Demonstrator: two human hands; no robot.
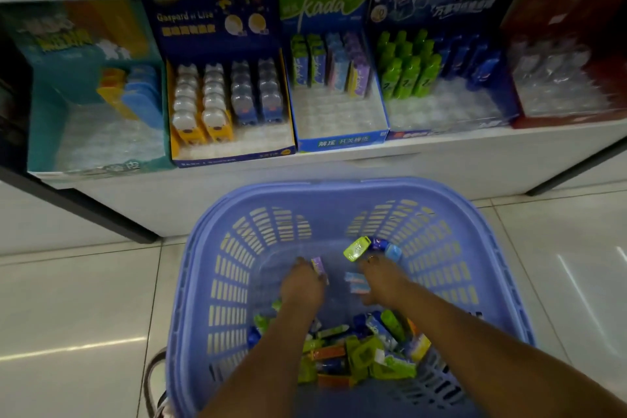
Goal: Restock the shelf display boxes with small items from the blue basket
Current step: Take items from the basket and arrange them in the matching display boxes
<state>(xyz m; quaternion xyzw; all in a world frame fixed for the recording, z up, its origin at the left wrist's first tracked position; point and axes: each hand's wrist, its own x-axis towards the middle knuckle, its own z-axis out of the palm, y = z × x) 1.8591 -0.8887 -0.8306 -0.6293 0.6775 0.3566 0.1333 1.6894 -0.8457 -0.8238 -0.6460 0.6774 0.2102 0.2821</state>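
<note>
The blue basket (203, 248) stands on the floor below the shelf, with several small packets heaped at its near end (359, 353). Both my hands are down inside it. My left hand (302, 285) is closed around a small purple packet (319, 265). My right hand (383, 278) rests beside a pink-and-blue packet (356, 282), fingers spread, touching a lime-green packet (356, 249); a dark blue (379, 244) and a light blue packet (393, 252) lie next to it. On the shelf the blue kada display box (342, 142) holds several upright packets at its back.
Other display boxes line the shelf: a teal one (44, 132), a navy and yellow one (234, 156), a dark blue one with green bottles (441, 131), a red one (570, 119). White floor tiles surround the basket. A dark handle (151, 380) sticks out at the basket's near left.
</note>
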